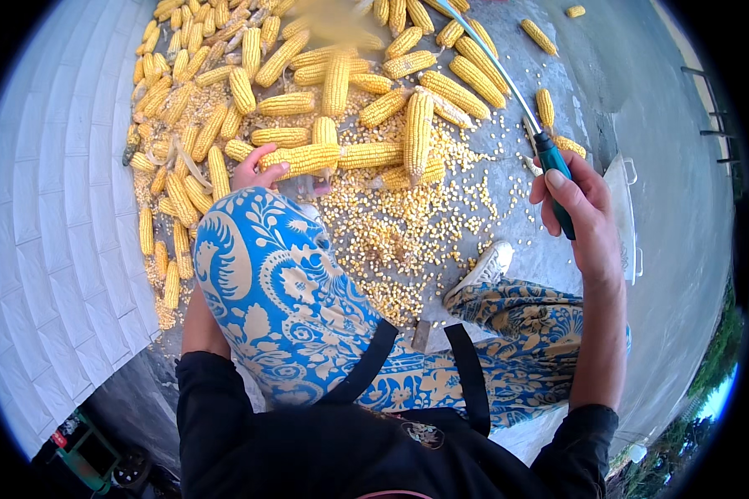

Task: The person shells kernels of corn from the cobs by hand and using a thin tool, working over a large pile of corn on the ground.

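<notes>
My left hand (257, 169) holds a yellow corn cob (303, 159) by its left end, just beyond my left knee. The cob lies roughly level, its right end near another cob (371, 155). My right hand (577, 199) is closed around the dark green handle (552, 163) of a long-shafted tool, seemingly a screwdriver. Its thin metal shaft (505, 75) runs up and left to the top edge, where the tip is out of view. Loose corn kernels (406, 231) are scattered on the concrete between my feet.
Many cobs (187, 112) are heaped at the far left beside a pale brick-patterned wall (68, 206). A white handled tray or board (621, 218) is beyond my right hand. My white shoe (490, 265) rests among kernels. A tan blur (343, 25) hides part of the heap.
</notes>
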### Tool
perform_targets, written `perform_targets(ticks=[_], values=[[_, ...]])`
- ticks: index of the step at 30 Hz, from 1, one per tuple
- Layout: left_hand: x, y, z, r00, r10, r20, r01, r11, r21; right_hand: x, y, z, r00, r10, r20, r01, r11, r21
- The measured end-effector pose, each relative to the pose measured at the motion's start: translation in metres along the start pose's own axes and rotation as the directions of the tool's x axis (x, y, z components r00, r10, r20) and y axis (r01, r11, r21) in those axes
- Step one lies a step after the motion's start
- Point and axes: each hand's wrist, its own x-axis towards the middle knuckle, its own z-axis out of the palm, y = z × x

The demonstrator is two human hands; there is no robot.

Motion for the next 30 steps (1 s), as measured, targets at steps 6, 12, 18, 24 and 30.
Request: perform_targets(ticks=[6, 12, 18, 24, 30], values=[[0.013, 0.011, -0.023, 0.975, 0.153, -0.158, -0.219, 0.747, -0.628, 0.002, 0.000, 0.007, 0.999, 0.045, -0.002, -0.045, 0.999, -0.019], [0.009, -0.122, -0.059, 0.914, 0.027, -0.405, -0.200, 0.898, -0.392, 0.008, 0.016, 0.009, 0.999, 0.048, -0.024, -0.050, 0.995, -0.086], [-0.059, -0.286, -0.167, 0.469, -0.061, -0.881, 0.283, 0.955, 0.084, 0.039, 0.034, 0.027, 0.996, 0.075, 0.051, -0.067, 0.988, -0.137], [-0.092, -0.326, -0.215, 0.534, -0.084, -0.841, 0.542, 0.797, 0.265, 0.039, 0.046, 0.035, 0.994, 0.111, 0.013, -0.104, 0.967, -0.233], [-0.090, -0.357, -0.241, 0.567, -0.244, -0.787, 0.680, 0.677, 0.281, 0.029, 0.053, 0.027, 0.982, 0.191, 0.011, -0.179, 0.937, -0.299]])
